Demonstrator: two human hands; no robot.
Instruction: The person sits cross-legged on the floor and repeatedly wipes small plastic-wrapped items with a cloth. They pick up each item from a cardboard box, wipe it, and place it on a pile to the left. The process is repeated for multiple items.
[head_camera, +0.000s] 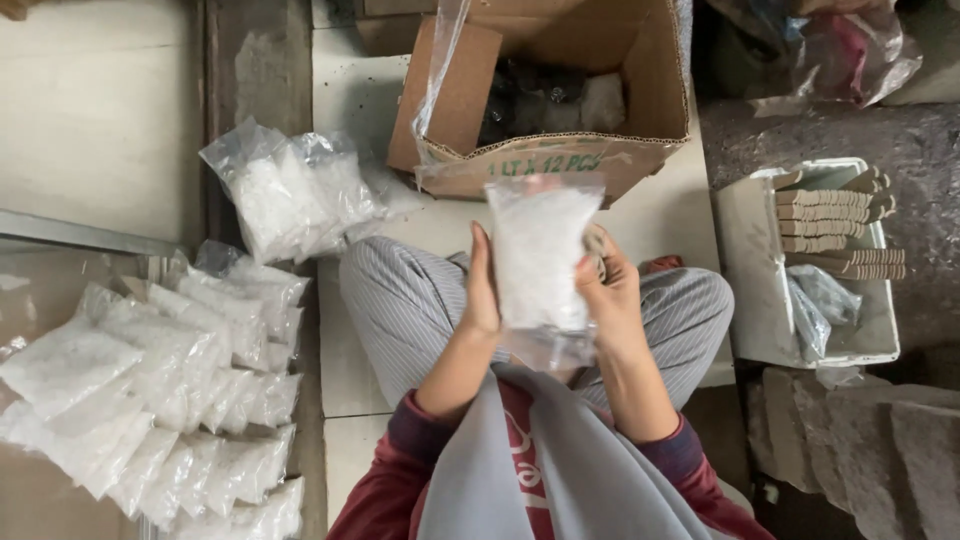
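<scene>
I hold a clear plastic bag (538, 255) filled with small white pieces upright in front of me, over my crossed legs in striped trousers. My left hand (481, 288) presses flat against the bag's left side. My right hand (608, 296) grips its right edge, thumb in front and fingers behind. The bag's lower end is empty clear plastic folded between my wrists.
An open cardboard box (560, 160) with dark and white items stands just beyond my knees. Several filled white bags (160, 390) lie stacked at the left, more bags (295, 190) further back. A white tub (760, 290) holding brown cardboard strips sits at the right.
</scene>
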